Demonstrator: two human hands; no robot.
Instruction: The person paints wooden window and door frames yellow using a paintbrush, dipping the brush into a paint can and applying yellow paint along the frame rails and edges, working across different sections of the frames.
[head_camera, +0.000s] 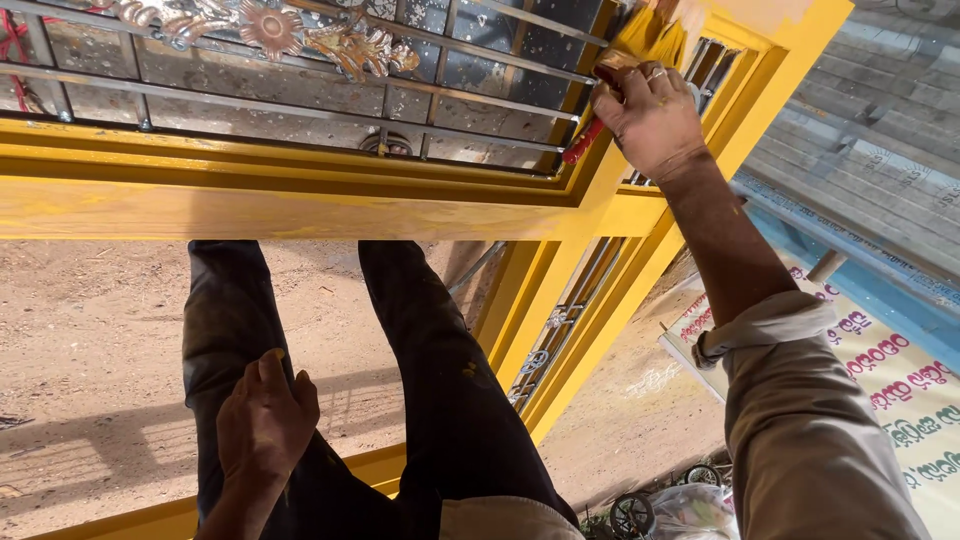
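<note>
R hand closed on paintbrush, bristles at upper corner of yellow window frame | L hand holds nothing, rests on our thigh | we judge frame mostly coated, corner and post near the metal grille are left

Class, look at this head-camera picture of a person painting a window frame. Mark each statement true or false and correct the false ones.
1. The right hand holds a paintbrush against the yellow frame. True.
2. The left hand holds a paint can. False: it rests empty on the person's dark trouser leg.
3. The frame is blue. False: it is yellow.
4. A metal grille with flower ornaments fills the window. True.
5. The right sleeve is rolled up. True.
</note>
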